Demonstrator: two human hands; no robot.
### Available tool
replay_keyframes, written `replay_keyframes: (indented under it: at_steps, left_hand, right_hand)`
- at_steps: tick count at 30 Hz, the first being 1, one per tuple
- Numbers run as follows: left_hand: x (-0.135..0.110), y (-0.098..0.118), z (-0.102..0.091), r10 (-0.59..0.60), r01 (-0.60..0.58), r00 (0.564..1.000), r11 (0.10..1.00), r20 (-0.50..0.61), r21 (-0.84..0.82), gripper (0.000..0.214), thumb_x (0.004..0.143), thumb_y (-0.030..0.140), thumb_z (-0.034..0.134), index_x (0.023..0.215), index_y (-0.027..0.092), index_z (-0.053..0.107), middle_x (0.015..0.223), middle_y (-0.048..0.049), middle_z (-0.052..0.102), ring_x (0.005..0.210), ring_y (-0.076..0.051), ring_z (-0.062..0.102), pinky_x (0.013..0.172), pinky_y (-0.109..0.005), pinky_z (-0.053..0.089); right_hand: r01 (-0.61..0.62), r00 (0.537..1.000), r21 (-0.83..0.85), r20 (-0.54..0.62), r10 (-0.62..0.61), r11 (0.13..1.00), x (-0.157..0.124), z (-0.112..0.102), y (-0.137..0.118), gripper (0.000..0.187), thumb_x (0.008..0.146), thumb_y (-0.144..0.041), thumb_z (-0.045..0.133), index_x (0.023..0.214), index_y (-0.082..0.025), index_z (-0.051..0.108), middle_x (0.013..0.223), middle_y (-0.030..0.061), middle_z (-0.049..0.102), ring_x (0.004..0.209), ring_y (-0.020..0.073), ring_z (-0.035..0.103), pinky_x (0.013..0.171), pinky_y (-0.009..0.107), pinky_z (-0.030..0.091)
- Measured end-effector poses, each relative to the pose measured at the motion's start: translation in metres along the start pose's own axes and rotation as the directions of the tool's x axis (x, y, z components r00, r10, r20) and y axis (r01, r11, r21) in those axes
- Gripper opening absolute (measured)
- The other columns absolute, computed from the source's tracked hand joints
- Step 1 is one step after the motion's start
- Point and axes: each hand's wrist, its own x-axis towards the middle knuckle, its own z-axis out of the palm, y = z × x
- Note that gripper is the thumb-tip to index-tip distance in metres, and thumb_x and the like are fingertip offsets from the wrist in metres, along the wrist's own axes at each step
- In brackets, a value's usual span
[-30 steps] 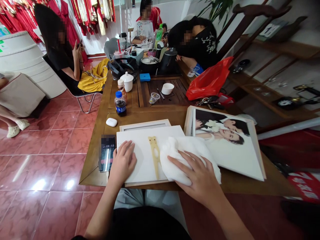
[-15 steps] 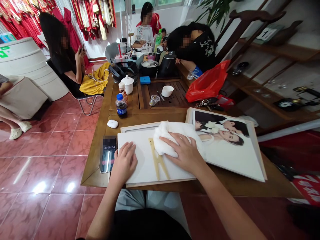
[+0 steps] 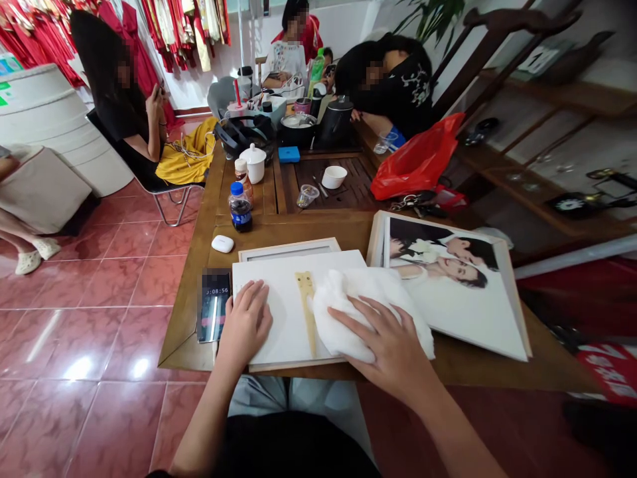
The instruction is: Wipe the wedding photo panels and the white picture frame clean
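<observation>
A white board (image 3: 279, 299) lies flat on the wooden table (image 3: 189, 312) in front of me, with a pale yellow stand piece (image 3: 307, 305) down its middle. My left hand (image 3: 243, 325) rests flat on the board's left part, fingers spread. My right hand (image 3: 391, 345) presses a white cloth (image 3: 348, 305) onto the board's right part, fingers stretched over it. A large printed photo panel (image 3: 462, 292) lies just to the right of the cloth.
A phone (image 3: 213, 305) showing a timer lies left of the board, with a white earbud case (image 3: 221, 243) behind it. A picture frame (image 3: 288, 249), bottles (image 3: 239, 207), tea things and a red bag (image 3: 415, 159) fill the far table. Three people sit beyond.
My right hand drew the cloth from the board's far edge back toward me along the right side. My left hand stayed put on the board.
</observation>
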Motion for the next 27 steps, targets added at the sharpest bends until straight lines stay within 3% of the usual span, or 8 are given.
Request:
replay_keyframes:
  at_steps: [6, 11, 15, 19, 23, 27]
  left_hand:
    - [0.001, 0.001, -0.001, -0.01, 0.009, 0.999, 1.0, 0.04, 0.022, 0.042, 0.099, 0.017, 0.049, 0.139, 0.022, 0.058, 0.148, -0.0127, 0.059, 0.143, -0.029, 0.049, 0.111, -0.052, 0.043]
    - [0.001, -0.001, -0.001, 0.003, -0.005, 0.999, 0.999, 0.048, 0.039, 0.042, 0.099, 0.018, 0.048, 0.14, 0.02, 0.057, 0.149, -0.0134, 0.058, 0.143, -0.029, 0.049, 0.11, -0.053, 0.044]
    - [0.001, -0.001, -0.001, 0.009, -0.012, 0.999, 0.999, 0.052, 0.05, 0.042, 0.099, 0.018, 0.047, 0.141, 0.02, 0.056, 0.15, -0.0136, 0.058, 0.144, -0.029, 0.048, 0.109, -0.053, 0.044]
    - [0.001, 0.0, -0.001, 0.013, -0.016, 0.999, 0.998, 0.049, 0.057, 0.042, 0.099, 0.017, 0.047, 0.14, 0.021, 0.056, 0.15, -0.0138, 0.058, 0.144, -0.029, 0.048, 0.11, -0.052, 0.044]
    - [0.002, 0.0, 0.0, 0.009, -0.01, 1.0, 0.999, 0.026, 0.046, 0.042, 0.098, 0.017, 0.048, 0.139, 0.02, 0.057, 0.148, -0.014, 0.059, 0.142, -0.029, 0.05, 0.109, -0.052, 0.045]
    - [0.001, 0.001, 0.0, -0.003, 0.003, 1.0, 1.0, 0.001, 0.03, 0.041, 0.098, 0.017, 0.05, 0.138, 0.021, 0.057, 0.147, -0.0127, 0.06, 0.141, -0.028, 0.051, 0.109, -0.05, 0.045]
  right_hand:
    - [-0.022, 0.999, 0.059, -0.023, 0.023, 0.998, -0.005, -0.003, 0.0, 0.052, 0.098, -0.04, 0.049, 0.149, -0.029, 0.052, 0.142, 0.0137, 0.057, 0.127, 0.0345, 0.052, 0.101, 0.051, 0.032]
    - [-0.042, 0.999, 0.133, 0.013, 0.041, 0.99, 0.036, 0.011, 0.004, 0.052, 0.098, -0.041, 0.052, 0.148, -0.028, 0.054, 0.146, 0.013, 0.055, 0.13, 0.0337, 0.051, 0.102, 0.049, 0.034]
    - [-0.063, 0.996, 0.118, 0.07, 0.055, 0.991, 0.077, 0.023, -0.001, 0.053, 0.098, -0.043, 0.054, 0.149, -0.032, 0.052, 0.149, 0.0121, 0.053, 0.133, 0.035, 0.048, 0.103, 0.053, 0.033]
    - [-0.063, 0.991, 0.094, 0.125, 0.051, 0.994, 0.1, 0.027, -0.007, 0.055, 0.099, -0.046, 0.054, 0.152, -0.032, 0.049, 0.155, 0.0137, 0.048, 0.137, 0.0372, 0.044, 0.103, 0.056, 0.032]
    - [-0.021, 0.987, 0.082, 0.16, 0.007, 0.996, 0.1, 0.024, -0.008, 0.053, 0.099, -0.048, 0.054, 0.15, -0.034, 0.052, 0.155, 0.0129, 0.049, 0.137, 0.0375, 0.044, 0.102, 0.056, 0.032]
    - [0.028, 0.986, 0.063, 0.161, -0.038, 0.998, 0.083, 0.016, -0.013, 0.056, 0.097, -0.048, 0.058, 0.15, -0.033, 0.052, 0.155, 0.0136, 0.049, 0.135, 0.0383, 0.044, 0.101, 0.055, 0.034]
